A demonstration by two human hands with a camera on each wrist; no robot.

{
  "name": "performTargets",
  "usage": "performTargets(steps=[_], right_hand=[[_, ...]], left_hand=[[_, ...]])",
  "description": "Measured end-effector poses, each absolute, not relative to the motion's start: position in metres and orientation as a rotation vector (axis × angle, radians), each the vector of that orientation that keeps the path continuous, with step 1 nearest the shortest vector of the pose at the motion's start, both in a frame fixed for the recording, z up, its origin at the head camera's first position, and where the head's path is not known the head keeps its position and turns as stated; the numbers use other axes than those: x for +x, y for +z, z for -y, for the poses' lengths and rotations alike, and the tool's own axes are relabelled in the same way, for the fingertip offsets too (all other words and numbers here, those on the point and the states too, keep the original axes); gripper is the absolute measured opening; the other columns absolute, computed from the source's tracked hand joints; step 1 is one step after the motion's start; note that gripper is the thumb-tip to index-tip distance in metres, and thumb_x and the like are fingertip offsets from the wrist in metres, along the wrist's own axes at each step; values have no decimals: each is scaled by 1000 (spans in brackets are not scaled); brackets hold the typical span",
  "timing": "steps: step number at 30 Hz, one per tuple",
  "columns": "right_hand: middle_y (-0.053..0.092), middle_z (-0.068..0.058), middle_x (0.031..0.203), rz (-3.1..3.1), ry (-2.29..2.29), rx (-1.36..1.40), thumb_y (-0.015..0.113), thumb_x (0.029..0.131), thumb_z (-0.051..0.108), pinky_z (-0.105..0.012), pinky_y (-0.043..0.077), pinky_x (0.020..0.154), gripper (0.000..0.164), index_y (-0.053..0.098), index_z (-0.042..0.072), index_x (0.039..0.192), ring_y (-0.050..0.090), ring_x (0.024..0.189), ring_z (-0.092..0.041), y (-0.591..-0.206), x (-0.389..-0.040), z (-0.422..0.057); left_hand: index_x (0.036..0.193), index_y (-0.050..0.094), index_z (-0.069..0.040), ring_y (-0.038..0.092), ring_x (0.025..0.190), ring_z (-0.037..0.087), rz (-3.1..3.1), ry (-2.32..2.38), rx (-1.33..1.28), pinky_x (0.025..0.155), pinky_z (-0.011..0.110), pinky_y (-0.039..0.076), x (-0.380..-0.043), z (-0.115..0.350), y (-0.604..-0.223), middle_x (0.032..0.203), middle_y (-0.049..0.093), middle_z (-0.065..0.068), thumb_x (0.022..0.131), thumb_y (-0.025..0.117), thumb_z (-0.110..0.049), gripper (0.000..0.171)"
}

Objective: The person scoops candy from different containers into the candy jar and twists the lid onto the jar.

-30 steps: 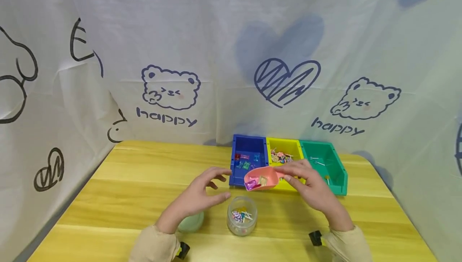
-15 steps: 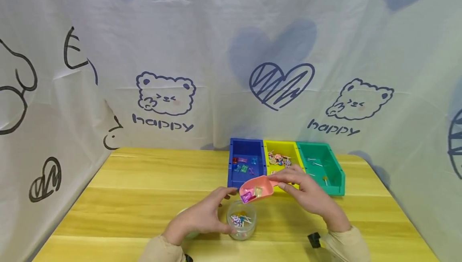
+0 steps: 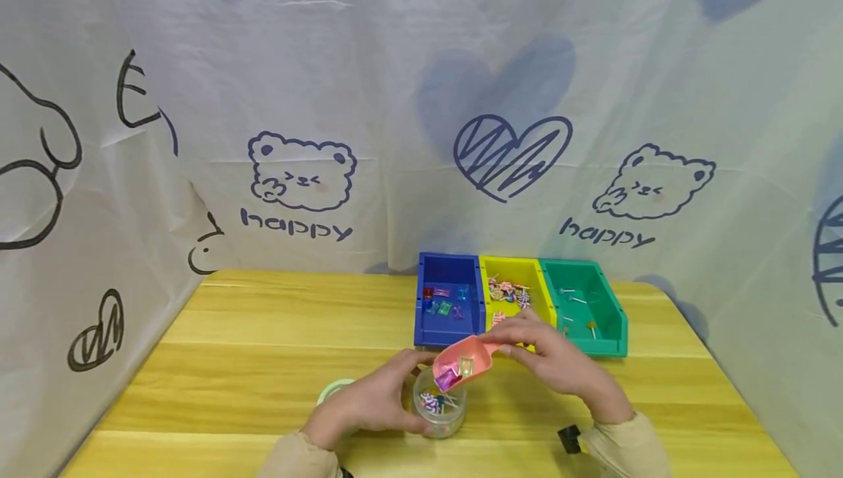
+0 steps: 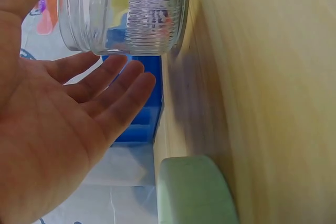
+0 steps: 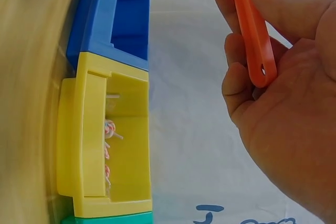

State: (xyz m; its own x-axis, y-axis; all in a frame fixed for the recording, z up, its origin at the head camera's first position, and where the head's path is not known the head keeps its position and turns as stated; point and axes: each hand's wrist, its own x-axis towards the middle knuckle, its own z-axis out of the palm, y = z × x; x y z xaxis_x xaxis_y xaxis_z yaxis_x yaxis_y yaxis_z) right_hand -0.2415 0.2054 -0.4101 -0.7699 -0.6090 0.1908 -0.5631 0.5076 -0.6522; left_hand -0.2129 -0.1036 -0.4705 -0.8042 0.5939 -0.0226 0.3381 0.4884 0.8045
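Around the jar [image 3: 451, 425], left fingers [image 4: 129, 102] loose, right fingers [image 5: 239, 83] gripping scoop [image 3: 480, 354]

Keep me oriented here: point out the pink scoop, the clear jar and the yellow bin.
Pink scoop [image 3: 454, 355]: head view, inner wall of its bowl.
Clear jar [image 4: 140, 19]: left wrist view, ribbed side wall.
Yellow bin [image 5: 94, 135]: right wrist view, front wall.

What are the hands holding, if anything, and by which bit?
The right hand holds the pink scoop by its handle. The left hand is at the side of the glass jar, but whether it grips it can't be told.
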Motion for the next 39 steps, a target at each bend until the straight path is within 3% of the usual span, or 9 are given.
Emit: performTargets(steps=[4, 13, 24, 39], right_hand=[[71, 15, 121, -2658, -1083, -1053, 61, 105, 19, -36, 49, 88, 27, 76, 24, 127, 51, 108, -15, -412, -242, -203], [71, 15, 121, -2623, -1051, -1043, 58, 106, 16, -37, 50, 93, 28, 75, 23, 128, 51, 111, -16, -415, -242, -198], [70, 15, 119, -2636, -1011, -1016, 62, 104, 11, -34, 51, 94, 29, 76, 23, 126, 50, 113, -16, -412, -237, -192], [72, 12, 113, -2871, -761, -1214, 66, 100, 4, -30, 49, 85, 26, 79, 15, 119, 47, 101, -12, -400, -221, -178]], left_hand=[[154, 44, -23, 53, 130, 23, -2430, 1221, 794, 113, 49, 45, -213, 103, -471, 150, 50, -2, 75, 94, -35, 94], [147, 52, -16, 57, 126, 22, -2434, 1201, 782, 113, 47, 46, -213, 102, -471, 142, 57, -1, 78, 93, -37, 83], [145, 52, -15, 58, 125, 21, -2442, 1182, 770, 112, 45, 47, -213, 102, -472, 138, 59, -1, 78, 92, -35, 81], [144, 54, -16, 59, 119, 16, -2397, 1217, 751, 107, 40, 51, -213, 102, -469, 132, 61, -4, 79, 92, -31, 77]])
